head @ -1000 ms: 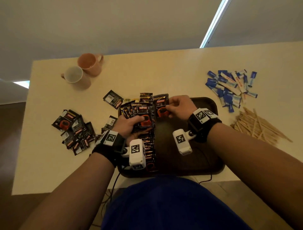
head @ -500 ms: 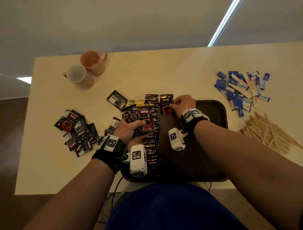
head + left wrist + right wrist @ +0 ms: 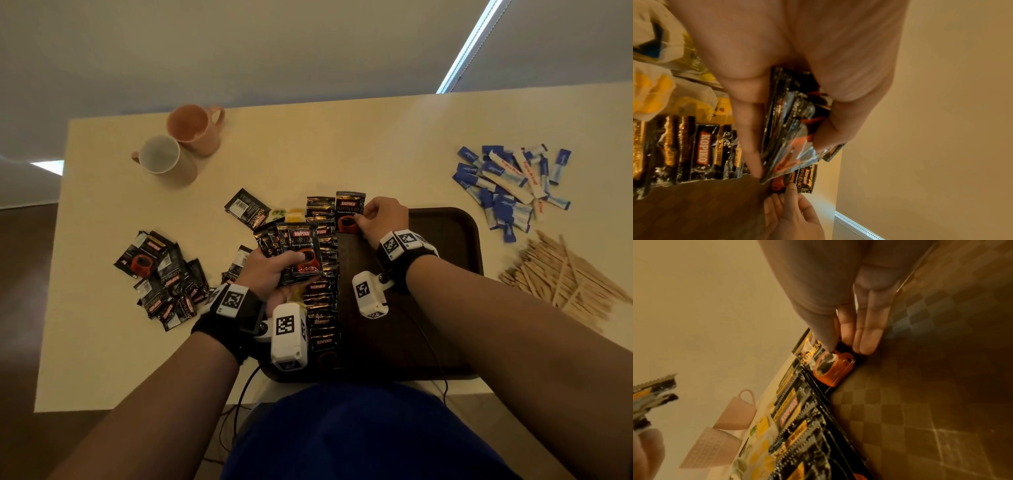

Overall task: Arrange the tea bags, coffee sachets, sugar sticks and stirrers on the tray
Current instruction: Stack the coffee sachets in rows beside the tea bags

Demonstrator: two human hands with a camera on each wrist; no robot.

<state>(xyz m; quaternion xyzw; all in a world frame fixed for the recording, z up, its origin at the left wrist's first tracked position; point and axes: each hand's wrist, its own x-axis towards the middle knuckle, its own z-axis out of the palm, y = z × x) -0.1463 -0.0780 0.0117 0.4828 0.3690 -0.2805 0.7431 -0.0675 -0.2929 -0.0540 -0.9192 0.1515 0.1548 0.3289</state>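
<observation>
My left hand (image 3: 274, 270) grips a fanned bundle of coffee sachets (image 3: 299, 251), thumb on top and fingers curled under it, above the near-left part of the tray (image 3: 469, 240). My right hand (image 3: 382, 219) pinches one sachet (image 3: 349, 214) between thumb and fingertips at the far end of the sachet row (image 3: 323, 294), which runs from near to far along the left side of the tray. This sachet hangs partly over the far rim of the tray.

I think the main risk is here: if I let go now, the sachet can tip over the rim onto the surface (image 3: 342, 147), because little of it lies on the tray floor. Also the bundle in my left hand is loose and fanned; a weak hold can drop some sachets on the row and disturb the overlap. My left wrist is just above the row, so lowering it carelessly can push the row.

The right part of the tray is bare and gives room for the other things. The sugar sticks (image 3: 507, 185) and the stirrers (image 3: 561, 277) lie on the surface to the right of the tray, well apart from my hands. A loose pile of sachets (image 3: 161, 274) is on the left, and two mugs (image 3: 178, 150) stand far left, out of the way. Yellow tea bags (image 3: 291, 216) show just left of the row.
</observation>
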